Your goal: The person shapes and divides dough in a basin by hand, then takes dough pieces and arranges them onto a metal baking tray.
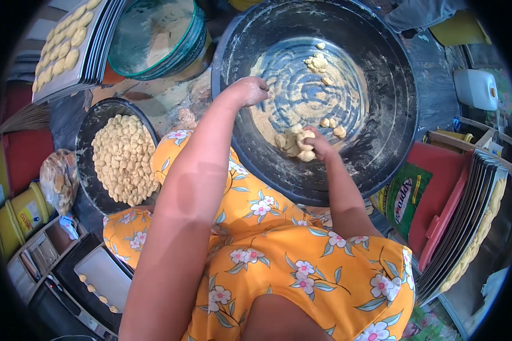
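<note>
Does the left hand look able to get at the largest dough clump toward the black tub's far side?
Likely yes: the left hand is over the black tub, and only floured tub bottom shows between it and that dough clump.

Large round black tub [389, 102], floury inside. Right hand [323, 146] grasping a clump of dough [292, 142] toward the near edge; smaller dough pieces [327, 123] just beyond, more toward the far edge. Left hand [251, 92], fingers bent, above the left edge; contents unclear. Left of tub: round black pan [84, 150] heaped with dough balls [122, 159]; green basin [195, 41] holding flour-like powder [162, 40].
</note>
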`<move>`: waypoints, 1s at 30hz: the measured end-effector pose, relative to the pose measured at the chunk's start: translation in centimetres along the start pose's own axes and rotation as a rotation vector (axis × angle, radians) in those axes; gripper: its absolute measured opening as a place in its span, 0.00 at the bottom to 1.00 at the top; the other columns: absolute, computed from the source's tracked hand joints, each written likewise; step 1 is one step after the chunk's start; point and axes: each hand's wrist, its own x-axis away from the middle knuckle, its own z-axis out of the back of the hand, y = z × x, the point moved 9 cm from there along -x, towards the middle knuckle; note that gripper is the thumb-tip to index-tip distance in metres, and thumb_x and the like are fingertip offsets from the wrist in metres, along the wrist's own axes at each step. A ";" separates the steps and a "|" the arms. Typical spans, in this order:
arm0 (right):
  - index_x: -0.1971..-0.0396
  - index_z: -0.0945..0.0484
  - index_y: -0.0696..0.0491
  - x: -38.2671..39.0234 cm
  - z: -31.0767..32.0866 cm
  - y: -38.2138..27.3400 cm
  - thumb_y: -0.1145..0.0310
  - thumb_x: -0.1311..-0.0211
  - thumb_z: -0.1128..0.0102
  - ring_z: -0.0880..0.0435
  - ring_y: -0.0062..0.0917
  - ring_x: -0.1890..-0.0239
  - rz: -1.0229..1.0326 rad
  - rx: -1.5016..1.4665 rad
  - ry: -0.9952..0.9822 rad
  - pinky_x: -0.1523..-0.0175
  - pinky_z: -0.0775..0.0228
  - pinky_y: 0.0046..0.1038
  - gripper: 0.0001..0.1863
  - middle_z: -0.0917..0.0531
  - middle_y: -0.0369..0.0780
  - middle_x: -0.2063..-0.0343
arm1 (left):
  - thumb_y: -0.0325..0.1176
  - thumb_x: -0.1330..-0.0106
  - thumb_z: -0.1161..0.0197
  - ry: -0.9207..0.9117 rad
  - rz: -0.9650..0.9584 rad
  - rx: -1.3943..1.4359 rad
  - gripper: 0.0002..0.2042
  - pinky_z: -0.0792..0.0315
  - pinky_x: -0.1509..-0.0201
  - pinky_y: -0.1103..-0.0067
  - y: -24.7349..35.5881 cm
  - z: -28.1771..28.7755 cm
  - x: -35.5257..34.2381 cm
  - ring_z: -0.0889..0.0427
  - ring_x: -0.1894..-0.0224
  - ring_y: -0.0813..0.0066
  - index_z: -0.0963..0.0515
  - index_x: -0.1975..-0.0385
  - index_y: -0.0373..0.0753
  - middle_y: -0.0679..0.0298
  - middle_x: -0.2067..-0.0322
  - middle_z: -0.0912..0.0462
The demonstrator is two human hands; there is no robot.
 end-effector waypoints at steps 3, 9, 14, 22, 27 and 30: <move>0.55 0.32 0.46 2.9 -1.9 -4.0 0.77 0.53 0.40 0.22 0.30 0.63 0.045 -0.243 -0.021 0.64 0.24 0.32 0.23 0.26 0.41 0.62 | 0.47 0.43 0.38 -0.154 0.062 0.121 0.24 0.30 0.48 0.68 -0.3 -1.3 0.8 0.23 0.52 0.59 0.24 0.50 0.37 0.53 0.53 0.21; 0.47 0.38 0.43 8.1 -9.0 -14.0 0.67 0.52 0.36 0.23 0.33 0.55 0.313 -0.534 -0.246 0.62 0.23 0.35 0.31 0.27 0.42 0.55 | 0.50 0.45 0.35 -0.339 0.198 0.737 0.42 0.26 0.52 0.59 6.7 -6.3 4.2 0.30 0.44 0.57 0.48 0.34 0.42 0.53 0.40 0.36; 0.44 0.42 0.47 10.8 -11.8 -20.4 0.71 0.45 0.40 0.24 0.34 0.51 0.546 -0.551 -0.242 0.63 0.22 0.35 0.30 0.26 0.41 0.53 | 0.33 0.44 0.39 -0.146 -0.009 1.136 0.28 0.21 0.60 0.66 6.4 -2.9 3.3 0.22 0.54 0.62 0.40 0.43 0.40 0.55 0.52 0.28; 0.48 0.34 0.49 9.9 -9.9 -21.2 0.66 0.42 0.42 0.22 0.26 0.60 0.467 -0.442 -0.171 0.67 0.25 0.28 0.22 0.24 0.39 0.59 | 0.37 0.38 0.43 -0.236 -0.104 1.417 0.17 0.20 0.66 0.69 8.2 -1.0 4.3 0.19 0.64 0.67 0.31 0.51 0.39 0.58 0.59 0.23; 0.44 0.38 0.54 10.3 -10.3 -22.8 0.76 0.48 0.46 0.29 0.28 0.46 0.671 -0.426 -0.227 0.42 0.35 0.28 0.28 0.30 0.41 0.49 | 0.37 0.39 0.40 -0.128 -0.120 1.310 0.18 0.19 0.64 0.70 7.5 -0.1 3.5 0.19 0.61 0.67 0.31 0.51 0.40 0.60 0.59 0.23; 0.44 0.38 0.54 10.2 -9.4 -23.7 0.79 0.52 0.49 0.33 0.30 0.41 0.828 -0.237 0.086 0.36 0.42 0.32 0.30 0.31 0.40 0.47 | 0.37 0.40 0.37 -0.081 -0.062 1.379 0.22 0.19 0.61 0.67 7.5 -0.4 3.3 0.21 0.56 0.67 0.34 0.48 0.40 0.60 0.57 0.24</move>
